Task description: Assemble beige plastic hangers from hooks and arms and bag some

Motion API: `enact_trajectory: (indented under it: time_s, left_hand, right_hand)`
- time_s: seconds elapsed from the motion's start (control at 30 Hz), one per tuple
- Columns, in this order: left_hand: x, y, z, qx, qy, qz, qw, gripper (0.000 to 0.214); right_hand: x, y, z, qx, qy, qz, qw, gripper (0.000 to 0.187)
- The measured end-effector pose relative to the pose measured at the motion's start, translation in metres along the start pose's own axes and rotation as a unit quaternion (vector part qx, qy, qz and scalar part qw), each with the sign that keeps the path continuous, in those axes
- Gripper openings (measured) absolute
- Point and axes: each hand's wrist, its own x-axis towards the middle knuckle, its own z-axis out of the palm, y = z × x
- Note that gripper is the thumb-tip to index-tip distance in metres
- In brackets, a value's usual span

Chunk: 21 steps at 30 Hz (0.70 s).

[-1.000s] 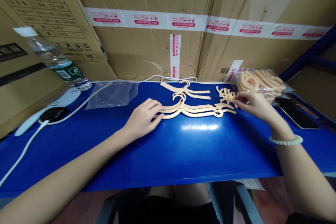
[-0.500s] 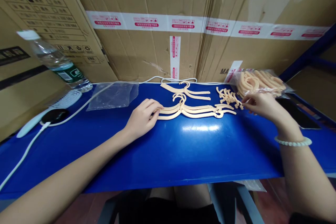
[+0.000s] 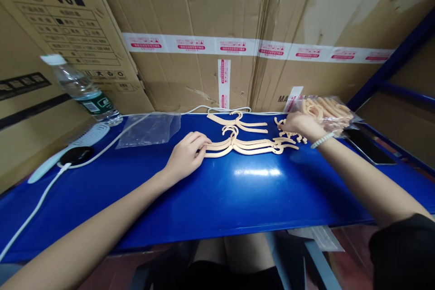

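My left hand is closed, with thumb and fingertips pinching the left arm end of the beige folding hangers. These hangers lie one against another on the blue table, hooks pointing away from me. Behind them lies another beige hanger, its two right arms spread apart. My right hand reaches over the pile of small curved beige pieces; its fingertips are among them, and whether they grip one is hidden. Loose beige parts rest at the right end of the hangers.
A clear bag of beige parts and a dark phone are at the right. On the left are a water bottle, a hairbrush, a black round device and a flat plastic bag. Cardboard boxes stand behind.
My right hand has moved left and away from me, from the pile's right edge to over it. The left hand keeps its hold on the hangers. The camera view has tilted up slightly.
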Motion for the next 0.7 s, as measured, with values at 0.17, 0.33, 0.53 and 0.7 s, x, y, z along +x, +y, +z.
enact_trajectory:
  time_s: [0.17, 0.33, 0.53, 0.7]
  left_hand:
    - [0.002, 0.001, -0.002, 0.003, 0.0, 0.003, 1.0, 0.019]
    - [0.002, 0.002, -0.002, 0.009, -0.004, 0.007, 1.0, 0.018]
    - [0.003, -0.004, -0.002, 0.038, -0.001, -0.005, 0.999, 0.018]
    - [0.013, -0.018, -0.004, 0.072, -0.031, -0.034, 0.996, 0.02]
  right_hand:
    - [0.022, -0.006, -0.001, -0.015, -0.028, 0.043, 0.999, 0.034]
    - [0.027, -0.01, 0.004, -0.016, 0.0, 0.022, 1.0, 0.041]
    - [0.04, 0.001, 0.012, -0.016, 0.037, -0.029, 0.999, 0.034]
    - [0.054, 0.014, 0.012, 0.005, 0.038, -0.088, 0.995, 0.036]
